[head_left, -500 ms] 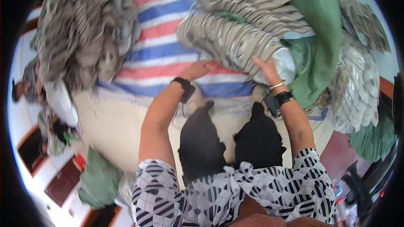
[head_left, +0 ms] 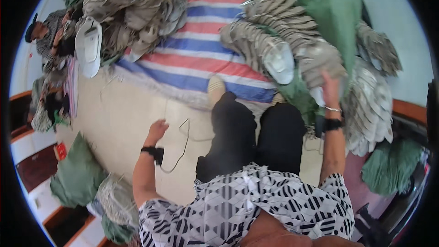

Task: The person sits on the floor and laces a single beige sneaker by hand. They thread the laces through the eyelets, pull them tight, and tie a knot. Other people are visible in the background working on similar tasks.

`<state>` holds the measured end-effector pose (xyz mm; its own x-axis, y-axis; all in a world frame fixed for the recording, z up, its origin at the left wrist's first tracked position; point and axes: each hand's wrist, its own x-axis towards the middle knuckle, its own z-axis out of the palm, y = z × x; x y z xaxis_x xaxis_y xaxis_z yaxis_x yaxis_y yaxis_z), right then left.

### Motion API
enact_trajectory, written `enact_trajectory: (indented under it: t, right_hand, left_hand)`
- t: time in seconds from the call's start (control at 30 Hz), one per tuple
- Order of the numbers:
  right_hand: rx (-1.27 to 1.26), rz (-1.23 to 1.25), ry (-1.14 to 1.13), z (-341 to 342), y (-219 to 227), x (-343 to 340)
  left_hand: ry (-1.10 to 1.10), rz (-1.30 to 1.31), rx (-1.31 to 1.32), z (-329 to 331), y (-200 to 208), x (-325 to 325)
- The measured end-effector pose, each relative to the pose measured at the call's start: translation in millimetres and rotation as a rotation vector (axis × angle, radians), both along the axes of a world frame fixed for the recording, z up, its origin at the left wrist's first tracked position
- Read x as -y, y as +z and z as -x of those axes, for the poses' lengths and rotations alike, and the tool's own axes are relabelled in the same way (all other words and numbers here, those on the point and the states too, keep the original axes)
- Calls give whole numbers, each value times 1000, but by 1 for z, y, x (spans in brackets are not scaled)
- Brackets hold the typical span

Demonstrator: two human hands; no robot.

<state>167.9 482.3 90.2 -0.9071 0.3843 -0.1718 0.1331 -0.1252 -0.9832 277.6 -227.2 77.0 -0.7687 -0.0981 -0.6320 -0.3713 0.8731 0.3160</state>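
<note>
On the right, right hand at near end of the right row of grey-brown shoe pieces, fingers touching the end piece; blurred, cannot tell how far closed or whether gripping. Left hand well apart to the left, over the pale floor, fingers loosely bent, partly open, nothing seen in it. Left row of shoe pieces just beside the right row, pale sole-shaped face at its near end. Both rows lie far of the person's feet, around where striped sheet meets green cloth. Big heap of similar pieces far left; paler pile right of the right hand. Black cable near the left hand. Green sack near left. Another person far left.
</note>
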Motion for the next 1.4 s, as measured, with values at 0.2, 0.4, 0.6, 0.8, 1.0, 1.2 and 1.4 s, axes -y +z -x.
enact_trajectory:
  t: [0.2, 0.4, 0.6, 0.8, 1.0, 1.2, 1.4]
  right_hand:
    - [185, -241, -82, 41, -8, 60]
    - [288, -1105, 123, 50, 22, 80]
    - [113, -1711, 254, 71, 13, 22]
    - [-202, -305, 477, 57, 85, -39]
    - [-280, 612, -41, -10, 185, -34]
    - [-265, 762, 5, -45, 187, 23]
    - [-391, 1162, 344, -72, 183, 26]
  left_hand:
    - [-6, -256, -25, -90, 1, -29]
    - [-305, -307, 301, -226, -40, -71]
    - [-171, -449, 269, -306, -72, -88]
    - [-54, -300, 347, -355, -88, -136]
    - [-30, -256, 445, -364, -69, -152]
    - [-198, -138, 505, -308, -67, -142]
    - [-455, -50, 461, -188, -86, -159]
